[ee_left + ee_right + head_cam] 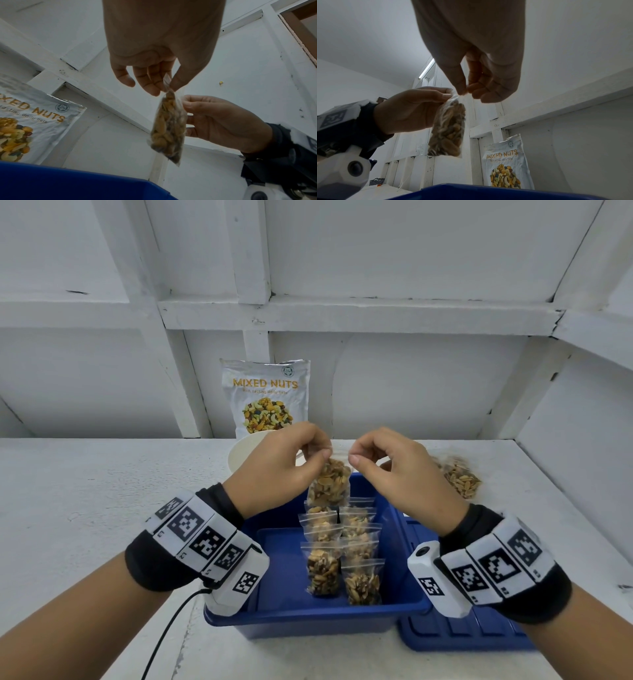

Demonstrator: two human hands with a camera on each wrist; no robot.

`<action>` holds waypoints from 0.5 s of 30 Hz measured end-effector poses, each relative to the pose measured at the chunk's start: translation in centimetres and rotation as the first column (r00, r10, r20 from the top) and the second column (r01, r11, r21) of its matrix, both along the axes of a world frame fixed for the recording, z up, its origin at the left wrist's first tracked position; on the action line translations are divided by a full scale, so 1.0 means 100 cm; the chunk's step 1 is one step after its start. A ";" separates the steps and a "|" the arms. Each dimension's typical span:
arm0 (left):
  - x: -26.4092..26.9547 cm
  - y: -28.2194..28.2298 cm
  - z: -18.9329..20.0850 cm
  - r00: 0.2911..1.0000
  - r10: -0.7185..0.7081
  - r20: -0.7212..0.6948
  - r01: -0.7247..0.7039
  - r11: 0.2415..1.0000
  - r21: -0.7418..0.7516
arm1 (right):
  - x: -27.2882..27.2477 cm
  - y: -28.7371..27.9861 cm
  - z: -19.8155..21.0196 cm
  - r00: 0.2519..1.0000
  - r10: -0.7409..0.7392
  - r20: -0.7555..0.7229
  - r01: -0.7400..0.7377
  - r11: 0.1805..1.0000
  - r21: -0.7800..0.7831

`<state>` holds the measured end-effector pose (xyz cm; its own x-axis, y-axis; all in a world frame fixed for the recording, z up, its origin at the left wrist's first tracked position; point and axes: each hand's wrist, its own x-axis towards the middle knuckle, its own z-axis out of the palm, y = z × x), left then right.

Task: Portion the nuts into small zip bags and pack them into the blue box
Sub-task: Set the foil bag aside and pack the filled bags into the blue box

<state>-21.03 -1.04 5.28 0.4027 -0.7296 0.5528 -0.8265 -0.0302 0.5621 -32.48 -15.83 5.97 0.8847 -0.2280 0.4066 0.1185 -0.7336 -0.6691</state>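
Note:
A small clear zip bag of mixed nuts (329,484) hangs upright over the far end of the blue box (308,619). My left hand (320,451) pinches the left end of the bag's top strip and my right hand (354,456) pinches the right end. In the left wrist view my left hand (167,86) holds the top while the bag (169,128) dangles below. The right wrist view has my right hand (464,91) with thumb and forefinger nipped on the bag's (448,129) corner. Several filled zip bags (342,553) stand in two rows inside the box.
The Mixed Nuts pouch (265,398) stands against the back wall, and a white bowl (239,457) sits in front of it, partly hidden by my left hand. A clear bag of loose nuts (459,477) lies at the right. The blue lid (462,635) lies right of the box.

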 end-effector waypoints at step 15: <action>0.001 -0.005 -0.003 0.983 0.016 0.182 -0.022 0.999 0.030 | 0.000 0.001 -0.001 0.999 0.033 0.009 -0.033 0.999 -0.003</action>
<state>-20.89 -1.53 5.00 0.3115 -0.7410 0.5948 -0.9141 -0.0626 0.4007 -32.53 -15.69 5.82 0.8879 -0.1973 0.4155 0.1491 -0.7311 -0.6657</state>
